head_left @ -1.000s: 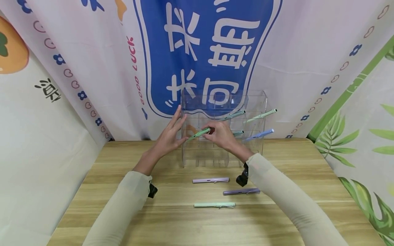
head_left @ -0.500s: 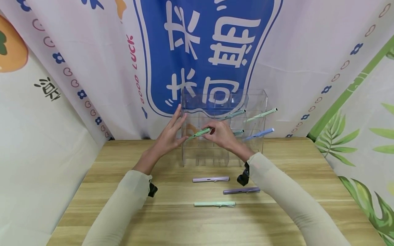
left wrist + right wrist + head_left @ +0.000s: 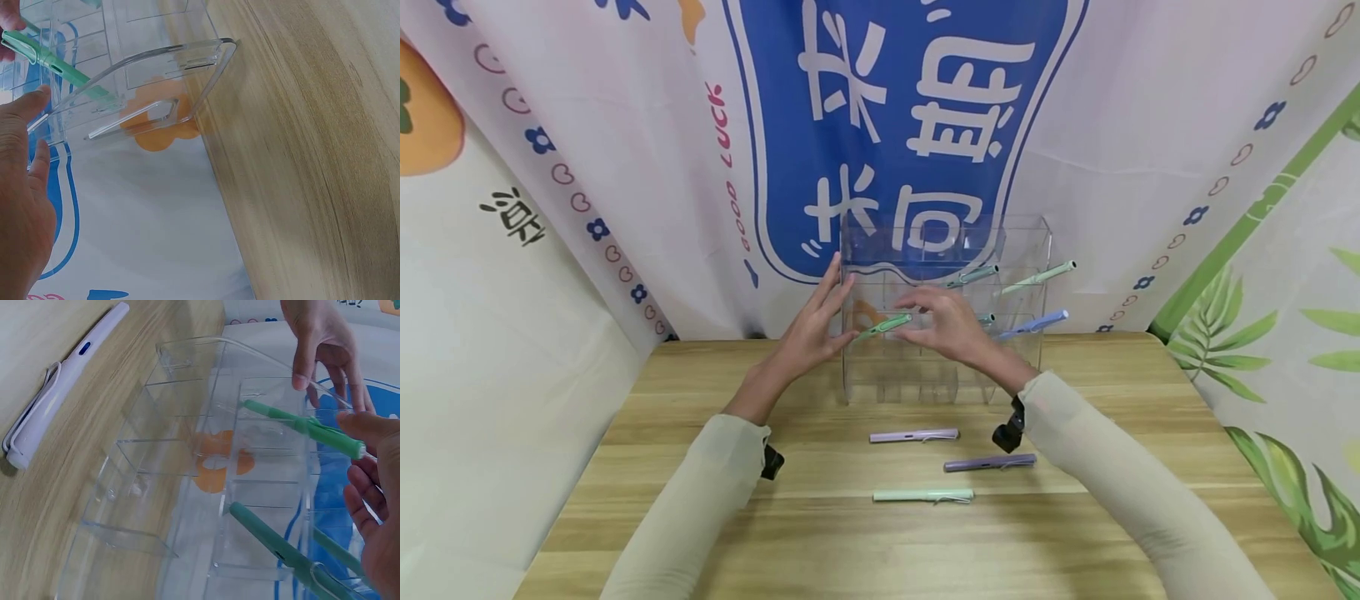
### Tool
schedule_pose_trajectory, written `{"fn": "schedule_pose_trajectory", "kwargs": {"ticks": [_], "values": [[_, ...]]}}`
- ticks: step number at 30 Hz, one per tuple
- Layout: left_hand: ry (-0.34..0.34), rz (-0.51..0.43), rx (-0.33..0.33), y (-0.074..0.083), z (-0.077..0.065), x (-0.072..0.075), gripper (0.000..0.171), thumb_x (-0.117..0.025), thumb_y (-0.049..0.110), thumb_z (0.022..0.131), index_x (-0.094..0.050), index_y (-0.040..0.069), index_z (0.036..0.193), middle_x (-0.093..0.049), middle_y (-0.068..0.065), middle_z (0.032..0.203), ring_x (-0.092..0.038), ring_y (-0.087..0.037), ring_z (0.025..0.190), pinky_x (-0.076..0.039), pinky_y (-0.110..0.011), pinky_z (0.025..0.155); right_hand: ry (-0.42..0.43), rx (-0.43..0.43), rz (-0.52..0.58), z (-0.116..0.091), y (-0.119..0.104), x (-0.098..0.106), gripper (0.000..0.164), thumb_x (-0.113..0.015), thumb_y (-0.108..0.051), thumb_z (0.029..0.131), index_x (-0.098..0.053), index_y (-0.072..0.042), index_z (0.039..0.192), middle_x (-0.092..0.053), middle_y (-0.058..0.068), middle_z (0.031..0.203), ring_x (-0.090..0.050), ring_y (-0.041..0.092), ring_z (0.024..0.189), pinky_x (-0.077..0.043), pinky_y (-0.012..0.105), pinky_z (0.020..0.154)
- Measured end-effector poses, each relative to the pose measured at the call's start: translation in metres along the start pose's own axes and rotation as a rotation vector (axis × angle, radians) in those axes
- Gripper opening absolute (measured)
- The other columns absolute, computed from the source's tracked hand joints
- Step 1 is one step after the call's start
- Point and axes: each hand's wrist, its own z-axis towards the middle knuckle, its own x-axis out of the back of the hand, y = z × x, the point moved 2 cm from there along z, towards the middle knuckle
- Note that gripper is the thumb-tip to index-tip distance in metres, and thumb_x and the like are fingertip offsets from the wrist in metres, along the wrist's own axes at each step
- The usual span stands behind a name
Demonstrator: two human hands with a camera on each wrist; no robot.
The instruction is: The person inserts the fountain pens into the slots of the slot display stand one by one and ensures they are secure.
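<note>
A clear acrylic pen rack (image 3: pixel 898 383) with several compartments stands upright at the back of the table. My left hand (image 3: pixel 812 333) rests against its left side, fingers extended along the panel and thumb at the front edge. A green pen (image 3: pixel 886 325) lies in a left compartment, its clipped end sticking out toward me. My right hand (image 3: pixel 951 327) is right beside that end, thumb and fingers parted around it with a gap showing in the right wrist view. Close by, dark teal pens (image 3: pixel 976 276), a pale green pen (image 3: pixel 1041 277) and a blue pen (image 3: pixel 1036 324) jut from other compartments.
On the wooden table (image 3: pixel 700 500) in front of the rack lie a lilac pen (image 3: pixel 913 436), a purple pen (image 3: pixel 990 462) and a mint pen (image 3: pixel 922 496). A printed curtain (image 3: pixel 1097 167) hangs close behind the rack.
My right hand has let go of the green pen, its fingers spreading and drawing slightly to the right. The pen stays in its compartment; my left hand keeps its place.
</note>
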Motion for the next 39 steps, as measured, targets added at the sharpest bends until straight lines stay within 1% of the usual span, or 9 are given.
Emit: {"fn": "schedule_pose_trajectory", "kwargs": {"ticks": [2, 4, 7, 9, 12, 16, 23, 32, 39], "values": [[-0.003, 0.001, -0.001, 0.001, 0.000, 0.000, 0.104, -0.091, -0.014, 0.072, -0.034, -0.012, 0.159, -0.009, -0.037, 0.170, -0.034, -0.056, 0.150, -0.052, -0.054, 0.110, 0.024, 0.036, 0.009, -0.002, -0.003, 0.006, 0.042, -0.094, -0.007, 0.079, -0.078, 0.002, 0.116, -0.078, 0.017, 0.115, -0.074, 0.032, 0.099, -0.064, 0.049, 0.081], [-0.007, 0.004, 0.002, 0.001, 0.001, 0.001, 0.103, -0.091, -0.014, 0.073, -0.034, -0.012, 0.159, -0.010, -0.037, 0.170, -0.033, -0.056, 0.150, -0.052, -0.054, 0.109, 0.040, 0.059, 0.007, -0.004, -0.007, 0.011, 0.042, -0.094, -0.007, 0.079, -0.078, 0.002, 0.116, -0.078, 0.017, 0.116, -0.074, 0.034, 0.105, -0.063, 0.051, 0.088], [-0.010, 0.010, 0.010, 0.001, 0.001, 0.000, 0.103, -0.091, -0.014, 0.073, -0.034, -0.012, 0.159, -0.011, -0.038, 0.169, -0.033, -0.055, 0.151, -0.052, -0.054, 0.109, 0.051, 0.072, 0.007, -0.008, -0.010, 0.019, 0.042, -0.094, -0.007, 0.079, -0.078, 0.001, 0.117, -0.078, 0.017, 0.116, -0.072, 0.033, 0.109, -0.063, 0.049, 0.088], [-0.012, 0.012, 0.019, 0.001, 0.001, 0.000, 0.103, -0.091, -0.014, 0.073, -0.034, -0.012, 0.159, -0.010, -0.037, 0.170, -0.033, -0.055, 0.151, -0.051, -0.054, 0.111, 0.051, 0.081, 0.004, -0.011, -0.013, 0.024, 0.040, -0.094, -0.008, 0.080, -0.078, 0.000, 0.116, -0.077, 0.018, 0.115, -0.073, 0.032, 0.107, -0.063, 0.048, 0.086], [-0.012, 0.010, 0.024, 0.001, 0.000, 0.000, 0.104, -0.091, -0.014, 0.073, -0.034, -0.011, 0.159, -0.010, -0.036, 0.170, -0.033, -0.054, 0.151, -0.051, -0.054, 0.111, 0.051, 0.105, 0.001, -0.017, -0.016, 0.030, 0.039, -0.094, -0.007, 0.079, -0.078, 0.002, 0.114, -0.077, 0.017, 0.113, -0.074, 0.031, 0.101, -0.064, 0.044, 0.077], [-0.009, 0.008, 0.022, 0.002, 0.000, 0.000, 0.104, -0.090, -0.013, 0.074, -0.033, -0.010, 0.160, -0.010, -0.035, 0.171, -0.033, -0.054, 0.151, -0.052, -0.053, 0.110, 0.052, 0.147, -0.004, -0.026, -0.019, 0.037, 0.039, -0.095, -0.004, 0.076, -0.078, 0.002, 0.111, -0.078, 0.015, 0.111, -0.074, 0.030, 0.099, -0.064, 0.041, 0.077], [-0.007, 0.004, 0.024, 0.002, 0.000, 0.000, 0.103, -0.090, -0.015, 0.074, -0.032, -0.011, 0.160, -0.009, -0.036, 0.171, -0.034, -0.055, 0.150, -0.053, -0.053, 0.109, -0.013, 0.198, 0.011, -0.049, -0.023, 0.046, 0.038, -0.095, -0.006, 0.076, -0.078, 0.000, 0.110, -0.079, 0.015, 0.109, -0.076, 0.032, 0.102, -0.064, 0.047, 0.089], [-0.016, 0.004, 0.043, 0.004, 0.001, 0.000, 0.106, -0.090, -0.016, 0.072, -0.032, -0.010, 0.160, -0.008, -0.034, 0.172, -0.033, -0.054, 0.151, -0.053, -0.053, 0.108, -0.100, 0.201, 0.036, -0.089, -0.016, 0.052, 0.037, -0.093, -0.008, 0.077, -0.079, -0.003, 0.110, -0.080, 0.009, 0.108, -0.077, 0.026, 0.097, -0.066, 0.040, 0.083], [-0.008, -0.001, 0.023, 0.002, 0.001, -0.001, 0.104, -0.089, -0.016, 0.074, -0.032, -0.010, 0.160, -0.008, -0.035, 0.171, -0.031, -0.053, 0.152, -0.053, -0.054, 0.108, -0.153, 0.187, 0.058, -0.117, -0.006, 0.056, 0.035, -0.092, -0.010, 0.079, -0.079, -0.005, 0.112, -0.080, 0.009, 0.109, -0.077, 0.026, 0.098, -0.066, 0.042, 0.083]]}}
